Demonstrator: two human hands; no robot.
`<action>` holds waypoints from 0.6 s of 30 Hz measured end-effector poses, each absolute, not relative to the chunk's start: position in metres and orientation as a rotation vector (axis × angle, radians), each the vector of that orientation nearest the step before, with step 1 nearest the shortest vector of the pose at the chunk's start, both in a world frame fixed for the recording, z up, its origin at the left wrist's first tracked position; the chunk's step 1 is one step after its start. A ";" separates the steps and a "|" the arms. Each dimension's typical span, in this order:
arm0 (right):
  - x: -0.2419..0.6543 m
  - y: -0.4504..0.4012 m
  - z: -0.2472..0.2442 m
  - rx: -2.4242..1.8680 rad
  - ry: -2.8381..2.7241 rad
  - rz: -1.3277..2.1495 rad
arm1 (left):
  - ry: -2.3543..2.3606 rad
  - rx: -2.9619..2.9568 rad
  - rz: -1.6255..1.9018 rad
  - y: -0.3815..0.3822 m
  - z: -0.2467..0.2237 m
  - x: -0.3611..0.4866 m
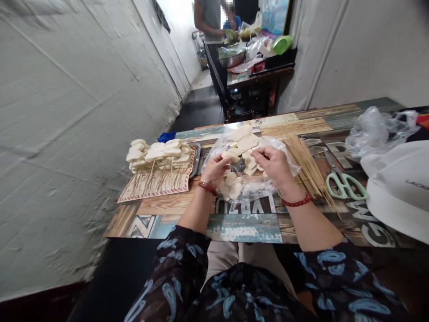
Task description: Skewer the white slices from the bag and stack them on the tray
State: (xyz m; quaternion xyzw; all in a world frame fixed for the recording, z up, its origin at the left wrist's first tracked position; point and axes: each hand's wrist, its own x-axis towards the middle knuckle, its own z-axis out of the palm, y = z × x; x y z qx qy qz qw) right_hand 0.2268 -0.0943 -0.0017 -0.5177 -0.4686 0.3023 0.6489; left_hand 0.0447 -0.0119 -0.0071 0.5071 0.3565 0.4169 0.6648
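Between the fingers and thumb of my left hand (216,172) is a pale oval food slice (231,155); its exact kind I cannot tell. My right hand (272,163) is pinched closed just to the right of it, and whatever its fingertips hold is too small to make out. Beneath both hands a clear plastic bag (258,190) lies spread open, with more loose slices (248,142) on it. To the left, skewered slices (167,152) are piled in rows, their sticks pointing towards me over a red-and-white edged paper (161,183).
A bundle of bamboo skewers (304,165) lies right of the bag, beside green-handled scissors (343,181). A white cap (398,188) and a crumpled plastic bag (372,132) are at the far right. A metal tray (197,158) shows under the paper. Two people stand or sit by a back table (261,78).
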 end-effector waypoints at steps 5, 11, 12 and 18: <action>0.226 -0.096 -0.003 -1.169 -1.049 0.783 | 0.738 0.894 1.016 -0.014 -0.005 0.039; 0.215 -0.103 -0.001 -1.169 -1.162 0.946 | 0.719 0.715 1.179 -0.007 -0.003 0.025; 0.213 -0.105 -0.001 -1.172 -1.199 0.973 | 0.711 0.701 1.197 -0.005 -0.004 0.023; 0.203 -0.111 -0.006 -1.240 -1.428 1.018 | 0.705 0.612 1.261 -0.001 -0.009 0.011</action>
